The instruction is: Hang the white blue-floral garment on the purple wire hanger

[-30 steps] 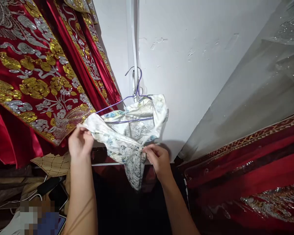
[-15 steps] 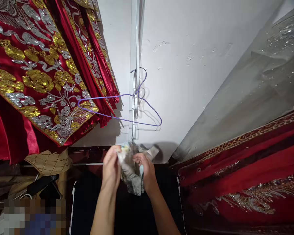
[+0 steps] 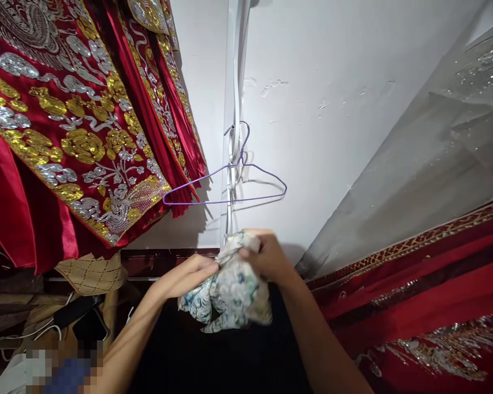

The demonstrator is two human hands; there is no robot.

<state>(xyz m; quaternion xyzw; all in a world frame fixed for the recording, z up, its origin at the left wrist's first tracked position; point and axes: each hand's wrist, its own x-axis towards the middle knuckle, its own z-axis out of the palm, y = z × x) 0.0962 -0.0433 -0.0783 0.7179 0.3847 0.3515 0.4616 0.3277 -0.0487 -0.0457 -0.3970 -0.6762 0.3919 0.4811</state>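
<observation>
A bunched piece of patterned cloth [image 3: 238,284], off-white with blue and green figures, hangs between my two hands; its kind does not show. My left hand [image 3: 195,273] grips its left side, thumb on top and the other fingers mostly hidden. My right hand [image 3: 267,254] is closed over its upper right part, thumb pressed on the fabric, slightly blurred. Above the hands, a purple wire hanger [image 3: 230,202] hangs by its hook from a white strip [image 3: 236,71] on the wall, with nothing on it.
Red garments with gold and silver embroidery [image 3: 78,137] hang at the left. At the right are a sheer sequined fabric [image 3: 414,158] and a red beaded garment [image 3: 435,301]. A phone [image 3: 91,326] and cables lie at the lower left. Behind stands the white wall [image 3: 324,142].
The cloth has spread out, showing more of its pattern. My right hand has moved up and right over it; my left hand has turned more sideways. The hanger has swung and the view has shifted slightly.
</observation>
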